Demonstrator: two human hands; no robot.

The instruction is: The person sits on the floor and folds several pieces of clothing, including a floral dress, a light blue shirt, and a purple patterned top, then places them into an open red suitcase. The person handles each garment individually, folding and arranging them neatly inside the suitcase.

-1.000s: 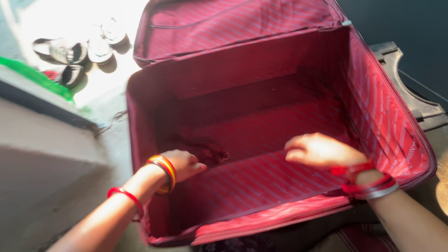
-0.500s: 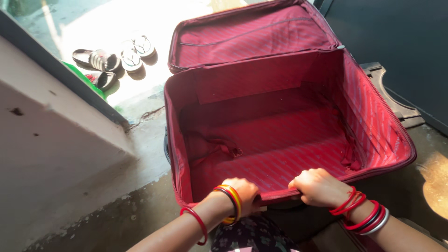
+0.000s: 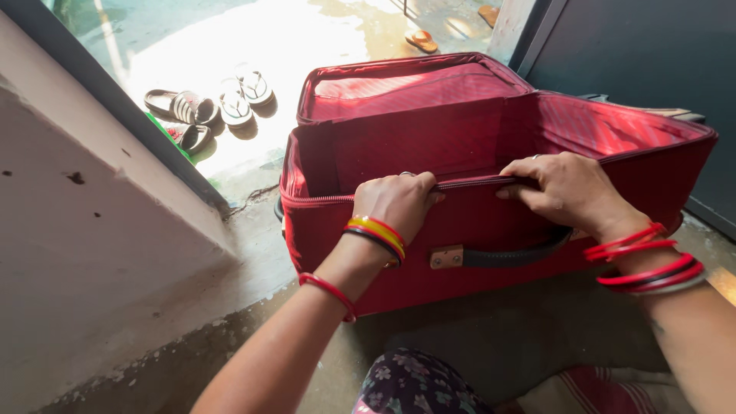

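Nearest: floral-print fabric (image 3: 418,383) over the lap at bottom centre, striped red cloth (image 3: 606,387) just right of it, both on the concrete floor (image 3: 491,333). Left forearm comes up from bottom left with a thin red bangle (image 3: 328,290) mid-forearm and a yellow/red/black stack (image 3: 376,234) at the wrist. Left hand (image 3: 397,201) clenched over the near top edge of the red suitcase (image 3: 345,245), fingers curled over the zipper rim, ring visible. Right hand (image 3: 567,190) grips the same rim further right, fingers hooked over the edge, thumb on the outer wall; red bangles plus one silver (image 3: 645,268) on that wrist. Both hands holding the near wall, well apart from each other. Suitcase sits open on the floor just in front of the person, near wall facing the camera, dark carry handle (image 3: 510,257) with a tan end tab on that wall below and between the hands. Inside: red striped lining, nothing seen in the visible part. Lid (image 3: 406,84) folded back on the far side, lying open, sunlit. Left: pale concrete ledge (image 3: 92,230) with dark edge. Beyond it, a few sandals (image 3: 207,107) on the bright wet ground, green item beside them, can't tell what. Far top: another pair of sandals (image 3: 422,40). Dark door panel (image 3: 636,54) at right behind the case
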